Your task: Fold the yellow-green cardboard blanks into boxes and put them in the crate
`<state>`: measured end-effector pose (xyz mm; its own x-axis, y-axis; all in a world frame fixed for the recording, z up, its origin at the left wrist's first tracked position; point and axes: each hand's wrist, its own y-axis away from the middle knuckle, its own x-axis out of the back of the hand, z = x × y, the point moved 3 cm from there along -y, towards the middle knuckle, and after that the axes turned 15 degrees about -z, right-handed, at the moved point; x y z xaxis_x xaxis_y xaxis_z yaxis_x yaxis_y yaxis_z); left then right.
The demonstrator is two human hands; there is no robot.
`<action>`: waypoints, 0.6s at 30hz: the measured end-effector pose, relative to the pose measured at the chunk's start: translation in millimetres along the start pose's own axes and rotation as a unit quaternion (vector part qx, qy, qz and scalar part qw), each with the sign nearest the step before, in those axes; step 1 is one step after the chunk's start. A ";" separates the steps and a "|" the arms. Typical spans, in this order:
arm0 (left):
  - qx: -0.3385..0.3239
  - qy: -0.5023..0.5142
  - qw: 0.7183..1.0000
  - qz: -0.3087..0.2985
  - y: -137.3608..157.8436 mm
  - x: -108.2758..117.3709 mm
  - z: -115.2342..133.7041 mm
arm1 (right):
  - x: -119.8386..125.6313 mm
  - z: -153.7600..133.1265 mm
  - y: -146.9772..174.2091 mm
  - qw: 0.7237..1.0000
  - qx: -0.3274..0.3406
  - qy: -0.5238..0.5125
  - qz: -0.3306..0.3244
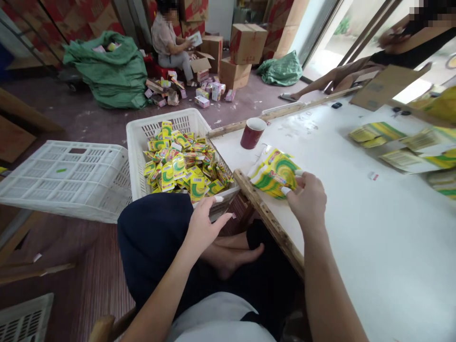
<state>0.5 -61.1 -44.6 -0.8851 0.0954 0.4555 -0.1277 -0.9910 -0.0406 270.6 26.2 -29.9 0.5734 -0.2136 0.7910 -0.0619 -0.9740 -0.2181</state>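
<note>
The stack of yellow-green packets (272, 173) lies on the white tabletop (359, 232), near its wooden edge strip (267, 221). At its right side are the fingers of the right hand (309, 199), thumb and index parted and white-tipped; whether they already pinch a packet I cannot tell. The left hand (204, 225) is empty, its fingers spread above the dark-trousered knee (153, 232). To handle the packets well, I would take a light pinch at the corner, keep the rest of the stack square, and let the left fingers steady the free side. The burgundy mug (251, 137) stands just beyond the stack, so a wide sweep that way could knock it. Left of the tabletop, a white crate (133, 159) holds a heap of loose packets (180, 168); the raised edge strip and the knee crowd the way there. More flat packaging (377, 133) lies at the tabletop's far right.
</note>
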 end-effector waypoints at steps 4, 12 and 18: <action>0.020 0.187 0.982 -0.004 -3.7 -11.6 -4.2 | 6.4 -36.9 24.5 0.998 -0.006 -0.064 0.024; 0.005 0.590 0.801 0.100 -14.7 -19.2 29.8 | -48.9 -118.6 100.6 0.873 0.094 -0.394 -0.272; -0.039 0.573 0.793 0.205 -8.5 -4.4 26.3 | -68.7 -133.2 111.4 0.783 0.040 -0.519 -0.340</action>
<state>17.2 -55.5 -22.9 -0.6791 -0.1671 -0.7148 0.2889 -0.9560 -0.0509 115.5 -77.7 -32.4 0.8088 0.5707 -0.1417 0.5746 -0.8183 -0.0163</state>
